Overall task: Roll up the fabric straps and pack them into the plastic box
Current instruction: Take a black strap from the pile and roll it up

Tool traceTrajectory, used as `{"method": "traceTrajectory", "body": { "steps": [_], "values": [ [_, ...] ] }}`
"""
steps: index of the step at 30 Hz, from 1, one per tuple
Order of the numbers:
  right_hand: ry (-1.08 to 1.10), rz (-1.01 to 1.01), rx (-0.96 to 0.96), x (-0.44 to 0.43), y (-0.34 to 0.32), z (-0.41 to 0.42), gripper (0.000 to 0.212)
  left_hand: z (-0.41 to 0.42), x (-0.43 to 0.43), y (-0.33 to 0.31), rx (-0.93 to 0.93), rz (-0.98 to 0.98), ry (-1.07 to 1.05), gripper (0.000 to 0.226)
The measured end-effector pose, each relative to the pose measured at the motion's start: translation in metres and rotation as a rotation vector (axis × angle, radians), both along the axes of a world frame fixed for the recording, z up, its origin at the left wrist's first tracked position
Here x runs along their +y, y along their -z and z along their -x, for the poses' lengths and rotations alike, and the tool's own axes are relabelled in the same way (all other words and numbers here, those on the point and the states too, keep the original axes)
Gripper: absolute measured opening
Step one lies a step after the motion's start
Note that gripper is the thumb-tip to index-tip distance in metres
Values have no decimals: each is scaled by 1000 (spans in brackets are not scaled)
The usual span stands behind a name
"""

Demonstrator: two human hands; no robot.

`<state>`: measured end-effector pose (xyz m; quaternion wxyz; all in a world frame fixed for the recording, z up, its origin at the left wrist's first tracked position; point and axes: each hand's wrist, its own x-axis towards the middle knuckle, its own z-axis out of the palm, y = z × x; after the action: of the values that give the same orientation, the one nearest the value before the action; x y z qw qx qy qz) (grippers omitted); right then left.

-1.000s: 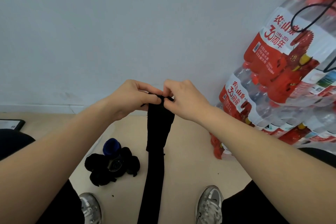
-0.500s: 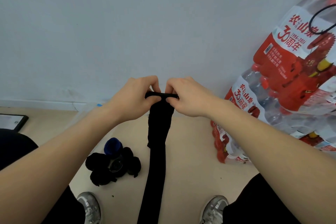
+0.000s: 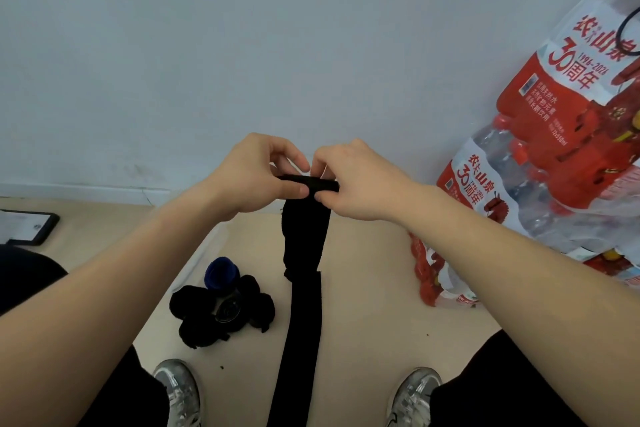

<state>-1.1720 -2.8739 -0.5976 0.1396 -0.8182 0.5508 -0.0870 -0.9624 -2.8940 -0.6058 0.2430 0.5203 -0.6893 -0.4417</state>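
The person holds the black fabric strap up in front of the body so that its free length hangs straight down between the knees. This is likely so its own weight keeps it flat and taut as the top is wound. The top end is already turned into a thin, tight roll, lying level between the two hands.

The left hand pinches the roll's left end between thumb and curled forefinger. The right hand pinches the right end the same way, knuckles up. The hands sit close together, thumbs nearly meeting over the roll, with both forearms reaching forward and wrists slightly bent inward. That pose suits twisting the roll over and down the strap.

On the floor, near the left shoe, lies a heap of dark rolled straps with one blue one on top. They appear finished and waiting to be packed. The plastic box cannot be made out with certainty. Packs of bottled water lean at the floor's right edge against the wall.
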Motion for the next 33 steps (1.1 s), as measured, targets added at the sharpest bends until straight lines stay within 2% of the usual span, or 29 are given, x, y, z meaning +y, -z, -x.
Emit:
{"method": "traceTrajectory", "body": {
  "steps": [2,4,7,8,10,12,14,18,19,22,25,28,33],
  "values": [
    [10,-50,-61,0,-2,2,20,1,1,1,-3,23,28,30],
    [25,-89,-82,-1,-3,3,13,1,0,3,-44,71,64,30],
    [15,-35,-63,0,0,-1,9,3,0,7,-196,176,136,27],
    [4,0,-40,1,1,-2,11,3,0,7,-255,177,172,22],
    [-27,60,24,3,4,-3,13,2,0,6,-300,55,268,11],
    [-59,92,83,5,6,-3,11,0,2,5,-248,-106,303,33],
    [-81,119,95,7,11,-2,13,-4,1,3,-188,-136,273,41],
    [-90,135,13,7,21,-1,22,-11,-2,2,-50,-107,183,15],
    [-57,83,-50,5,24,1,23,-12,-3,3,-43,-95,159,13],
    [26,-140,-168,0,23,7,46,-10,-2,6,-127,36,123,13],
    [35,-162,-84,-4,22,8,23,-7,2,7,-180,157,124,14],
    [116,-136,-155,-3,21,5,11,-3,6,8,-228,249,205,16],
    [113,-20,-138,3,22,-6,4,-8,5,7,-229,108,282,12]
  ]
}}
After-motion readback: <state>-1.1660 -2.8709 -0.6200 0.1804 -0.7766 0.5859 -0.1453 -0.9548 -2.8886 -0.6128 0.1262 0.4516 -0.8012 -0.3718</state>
